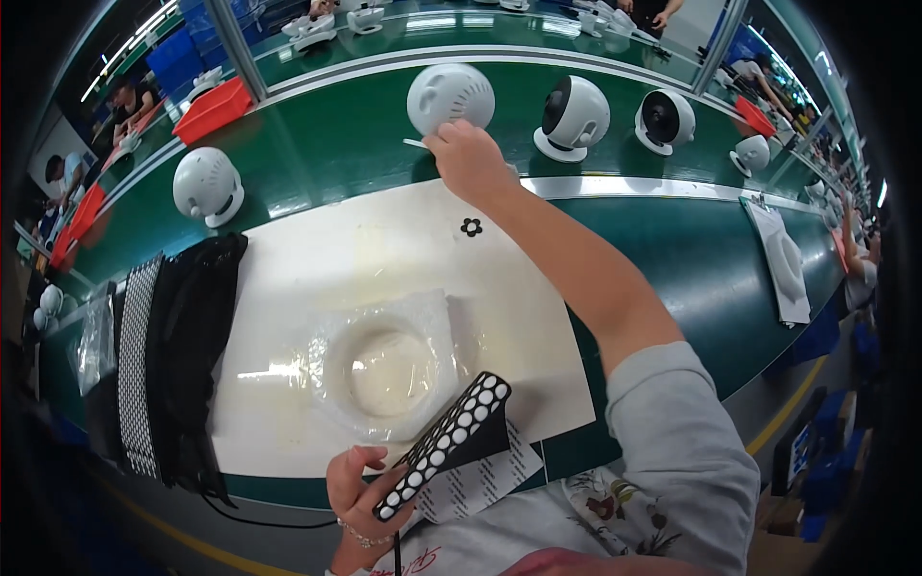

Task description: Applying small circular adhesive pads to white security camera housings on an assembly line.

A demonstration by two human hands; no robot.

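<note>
My right hand [469, 161] stretches far forward, closed at the lower edge of a white round device [449, 94] with vent slots. Its fingertips are partly hidden, and a thin white edge [416, 143] pokes out beside them, perhaps the device's base. Low in the view, my left hand [357, 492] grips a black strip with white round dots [447, 444], held tilted near my body. Between the hands, a ring-shaped white mould wrapped in clear plastic [434, 370] rests on a white board [274, 288]. A black flower-shaped piece [471, 228] lies on the board's far part.
White round devices stand along the green line: one at left [206, 184], two with black fronts [573, 113] [665, 120] at right. Black cloth-like material [197, 355] and a patterned strip [139, 370] lie left. A white tray [776, 259] is at right. Red bins [213, 108] and people stand farther off.
</note>
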